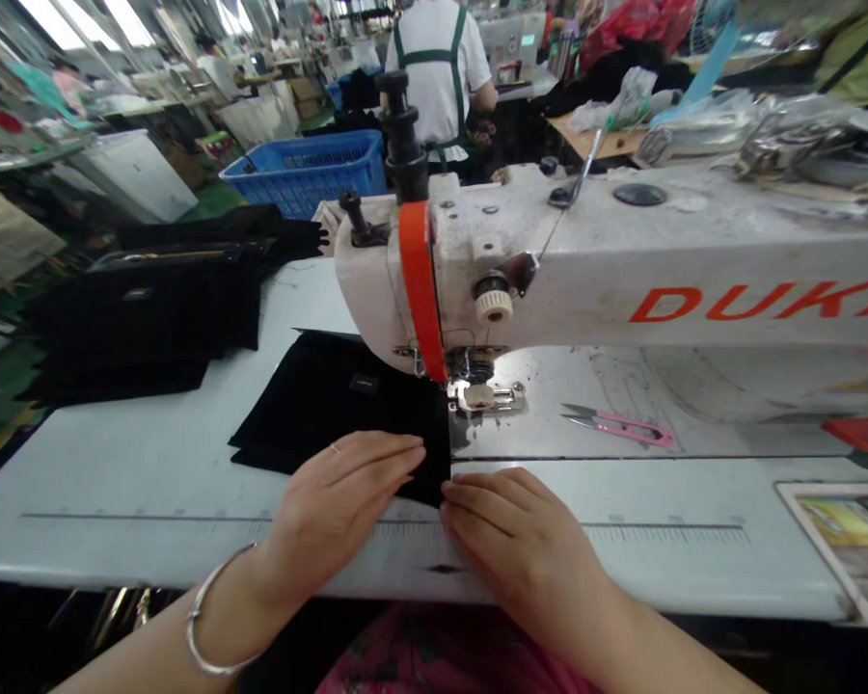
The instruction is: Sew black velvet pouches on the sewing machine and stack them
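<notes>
The black fabric piece [333, 400] lies flat on the desk [137, 453], its right edge just before the presser foot [481, 395] of the sewing machine [622, 280]. The left hand [339, 496] rests on the fabric, fingers extended, pressing it down. The right hand [521, 540] lies flat, fingertips touching the near corner; neither hand grips. Good practice here: keep the edge aligned with the foot, pressure even, fingers away from the needle. Pink thread snips [618, 424] lie right of the foot. The needle is hard to make out; the small label [364, 383] is illegible.
</notes>
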The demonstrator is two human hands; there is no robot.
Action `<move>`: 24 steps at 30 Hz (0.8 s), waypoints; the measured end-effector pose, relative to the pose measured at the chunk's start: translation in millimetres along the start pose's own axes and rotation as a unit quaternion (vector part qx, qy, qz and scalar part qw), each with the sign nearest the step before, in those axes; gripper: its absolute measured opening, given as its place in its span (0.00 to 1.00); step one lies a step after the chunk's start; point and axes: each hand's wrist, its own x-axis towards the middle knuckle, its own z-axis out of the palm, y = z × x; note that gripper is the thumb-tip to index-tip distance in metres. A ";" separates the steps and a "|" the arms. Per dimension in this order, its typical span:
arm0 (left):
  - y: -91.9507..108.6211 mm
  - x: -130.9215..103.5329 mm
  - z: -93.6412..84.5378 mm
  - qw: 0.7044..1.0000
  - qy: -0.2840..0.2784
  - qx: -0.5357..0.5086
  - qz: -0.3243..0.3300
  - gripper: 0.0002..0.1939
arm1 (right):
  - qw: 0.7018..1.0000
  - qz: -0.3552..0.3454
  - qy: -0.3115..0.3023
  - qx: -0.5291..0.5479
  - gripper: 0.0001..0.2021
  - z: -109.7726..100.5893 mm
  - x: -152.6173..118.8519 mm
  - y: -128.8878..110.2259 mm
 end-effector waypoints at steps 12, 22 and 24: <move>2.3 -3.3 10.5 0.992 -0.113 -0.023 0.041 0.12 | 0.999 0.031 -0.026 0.007 0.09 -4.8 1.9 -2.6; -1.1 -9.5 14.3 0.992 -0.099 -0.054 0.053 0.11 | 0.998 0.049 -0.028 0.026 0.07 -4.0 2.2 -4.0; -0.7 -9.0 14.7 0.992 -0.099 -0.059 0.050 0.10 | 0.998 0.053 -0.025 0.026 0.07 -4.7 2.5 -4.0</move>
